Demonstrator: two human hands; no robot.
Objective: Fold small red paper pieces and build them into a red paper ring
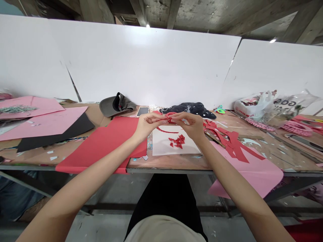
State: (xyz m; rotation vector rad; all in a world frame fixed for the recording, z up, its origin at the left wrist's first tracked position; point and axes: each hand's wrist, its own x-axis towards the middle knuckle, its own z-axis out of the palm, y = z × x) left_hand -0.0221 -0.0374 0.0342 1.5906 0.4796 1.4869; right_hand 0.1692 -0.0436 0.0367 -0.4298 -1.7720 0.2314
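Note:
Both hands meet above a white sheet near the middle of the table. My left hand pinches a red paper piece from the left side. The fingers of my right hand are closed on the same small piece from the right. Just beneath them a thin curved red strip shows, partly hidden by the hands. Several small red scraps lie in a loose pile on the white sheet.
Red paper overhangs the table edge at left, beside a grey cap. Red strips lie on pink paper at right. Farther back are a dark cloth, a plastic bag and a phone.

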